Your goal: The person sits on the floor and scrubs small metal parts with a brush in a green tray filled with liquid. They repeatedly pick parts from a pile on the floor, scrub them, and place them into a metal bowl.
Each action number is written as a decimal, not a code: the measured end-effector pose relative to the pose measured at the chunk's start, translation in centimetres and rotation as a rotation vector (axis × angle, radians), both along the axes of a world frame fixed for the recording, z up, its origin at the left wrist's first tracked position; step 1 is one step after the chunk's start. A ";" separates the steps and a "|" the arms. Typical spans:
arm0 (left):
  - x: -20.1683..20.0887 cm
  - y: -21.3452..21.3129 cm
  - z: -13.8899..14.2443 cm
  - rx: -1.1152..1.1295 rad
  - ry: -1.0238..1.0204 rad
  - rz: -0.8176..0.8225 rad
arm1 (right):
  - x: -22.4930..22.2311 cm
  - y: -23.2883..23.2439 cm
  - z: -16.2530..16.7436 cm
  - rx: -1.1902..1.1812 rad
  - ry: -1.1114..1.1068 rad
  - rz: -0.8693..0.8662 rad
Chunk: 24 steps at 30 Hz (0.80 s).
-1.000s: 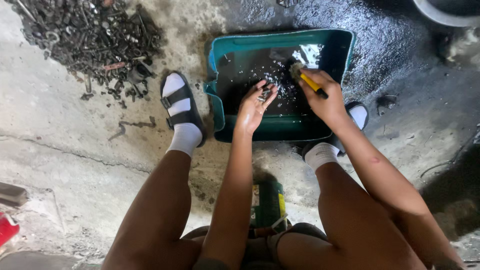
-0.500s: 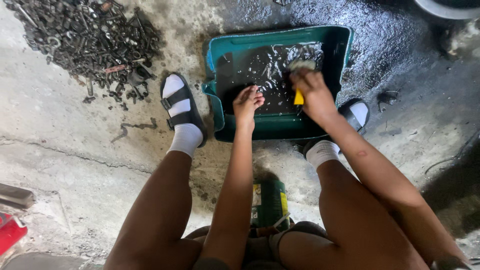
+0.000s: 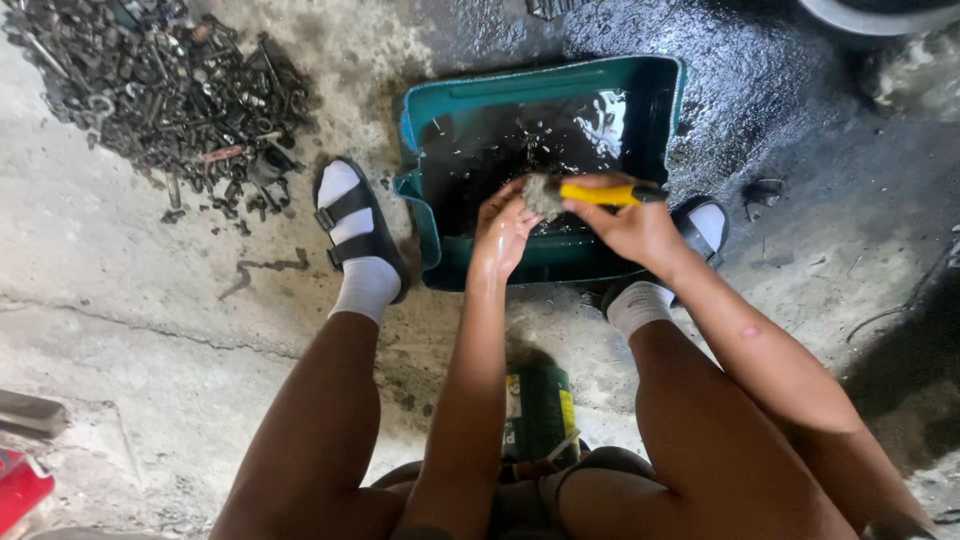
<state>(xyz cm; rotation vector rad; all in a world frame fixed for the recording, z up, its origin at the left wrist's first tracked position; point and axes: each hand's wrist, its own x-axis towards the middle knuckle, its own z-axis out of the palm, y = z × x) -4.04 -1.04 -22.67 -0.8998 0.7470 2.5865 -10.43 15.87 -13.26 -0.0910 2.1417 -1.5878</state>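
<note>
Both hands are up over the teal plastic tub [image 3: 665, 110], which sits on the stained concrete floor [image 3: 150, 300] between the person's feet. The right hand [image 3: 630, 225] is clenched around the yellow handle of a brush [image 3: 590, 192], holding it level, with the grimy bristle head pointing toward the left hand. The left hand [image 3: 505, 225] is wet and glistening, fingers curled up to meet the bristles; it seems to pinch something small against them, but the piece itself is hidden, so what it grips I cannot tell. The brush head and the left fingertips are touching, right above the near half of the tub.

Inside the tub lies dark, shiny liquid, with small bits showing on its far side. The floor around the tub's far right corner is black and wet.

Off to the upper left, well apart from the hands, a heap of dark metal parts [image 3: 150, 90] spreads across the concrete: bolts, nuts and rings, by the look of it. The left foot, in white sock and black sandal [image 3: 355, 225], is planted just beside the tub's left wall; the right sandal peeks out behind the right wrist. Between the knees stands a green can [image 3: 535, 410]. A red object [image 3: 18, 490] sits at the bottom left edge.
</note>
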 end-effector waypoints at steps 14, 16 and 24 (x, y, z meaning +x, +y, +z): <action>0.4 1.4 -0.7 0.061 0.033 0.014 | -0.6 1.4 0.3 0.153 0.091 -0.220; -0.1 1.0 -0.5 0.169 -0.057 0.094 | -0.9 1.3 0.4 0.191 0.113 -0.257; -0.6 -0.6 -0.4 -0.032 -0.116 0.108 | -1.2 0.0 -0.5 0.660 0.660 0.428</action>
